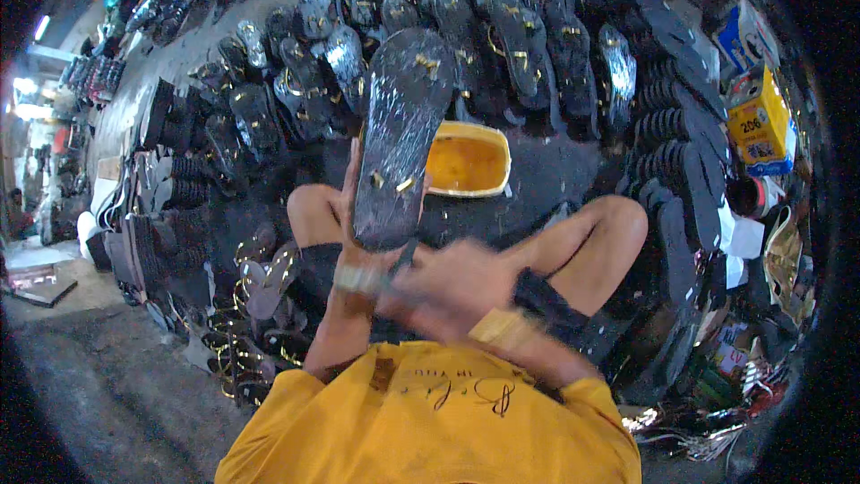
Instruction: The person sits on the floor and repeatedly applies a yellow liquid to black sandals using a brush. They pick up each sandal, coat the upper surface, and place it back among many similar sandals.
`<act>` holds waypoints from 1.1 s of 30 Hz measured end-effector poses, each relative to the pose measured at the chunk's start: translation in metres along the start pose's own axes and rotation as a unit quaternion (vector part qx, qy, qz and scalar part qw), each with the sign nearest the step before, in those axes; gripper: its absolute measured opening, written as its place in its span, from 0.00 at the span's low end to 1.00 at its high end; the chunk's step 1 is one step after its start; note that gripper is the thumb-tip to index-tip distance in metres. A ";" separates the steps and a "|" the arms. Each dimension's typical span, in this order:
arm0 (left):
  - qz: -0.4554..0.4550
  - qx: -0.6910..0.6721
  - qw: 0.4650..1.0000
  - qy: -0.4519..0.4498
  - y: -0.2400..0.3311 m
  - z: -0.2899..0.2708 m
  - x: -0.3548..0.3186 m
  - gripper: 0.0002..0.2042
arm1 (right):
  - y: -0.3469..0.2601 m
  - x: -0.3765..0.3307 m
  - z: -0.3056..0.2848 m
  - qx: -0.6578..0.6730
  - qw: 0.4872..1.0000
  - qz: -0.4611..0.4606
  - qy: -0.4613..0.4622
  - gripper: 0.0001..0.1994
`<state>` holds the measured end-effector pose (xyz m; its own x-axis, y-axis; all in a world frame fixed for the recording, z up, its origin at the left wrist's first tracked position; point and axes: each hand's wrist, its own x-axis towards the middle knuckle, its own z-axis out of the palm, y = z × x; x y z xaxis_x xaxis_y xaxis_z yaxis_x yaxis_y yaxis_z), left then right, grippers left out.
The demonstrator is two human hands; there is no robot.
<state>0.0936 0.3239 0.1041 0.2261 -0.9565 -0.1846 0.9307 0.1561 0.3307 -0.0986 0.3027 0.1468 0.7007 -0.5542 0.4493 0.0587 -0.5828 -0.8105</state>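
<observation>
My left hand (365, 260) holds a black sandal sole (394, 148) upright, its fingers along the sole's left edge. The sole has a wet, shiny face, with small gold strap ends showing near the toe and the heel. Across my left wrist sweeps my right hand (408, 291), smeared by motion, so its fingers cannot be read. A thin dark piece (405, 255) shows beside it; what it is, I cannot make out. Just behind the sole, between my knees, stands a pale-rimmed tub (508, 166) of orange-yellow liquid, partly hidden by the sole.
Rows of black soles with gold straps (520, 45) lie beyond the tub. Stacked soles rise at the right (667, 143) and left (175, 184). A yellow tin (760, 121) stands far right. Gold-strapped sandals (269, 287) lie by my left leg.
</observation>
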 end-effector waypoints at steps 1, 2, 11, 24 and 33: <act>-0.022 0.006 1.000 -0.006 -0.001 0.005 -0.009 0.25 | 0.005 0.022 -0.016 -0.005 0.998 0.027 0.049 0.04; -0.044 0.014 0.999 -0.023 0.001 0.009 -0.008 0.25 | 0.010 0.045 -0.032 -0.007 0.994 0.056 0.097 0.04; -0.031 0.145 0.981 0.124 0.008 0.022 -0.006 0.30 | -0.005 0.031 -0.006 0.155 0.987 0.000 -0.043 0.11; 0.049 0.076 0.994 0.055 0.012 0.036 0.011 0.30 | 0.026 0.043 -0.070 0.015 0.880 0.289 0.376 0.17; -0.043 0.256 0.963 0.066 -0.135 0.062 0.295 0.13 | 0.228 -0.035 -0.156 0.007 0.731 0.304 0.611 0.20</act>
<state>0.0170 0.0055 0.0629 0.2207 -0.9158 -0.3355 0.6909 -0.0960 0.7165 -0.2213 0.0966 0.0050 -0.5565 -0.8308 -0.0025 0.0133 -0.0059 -0.9999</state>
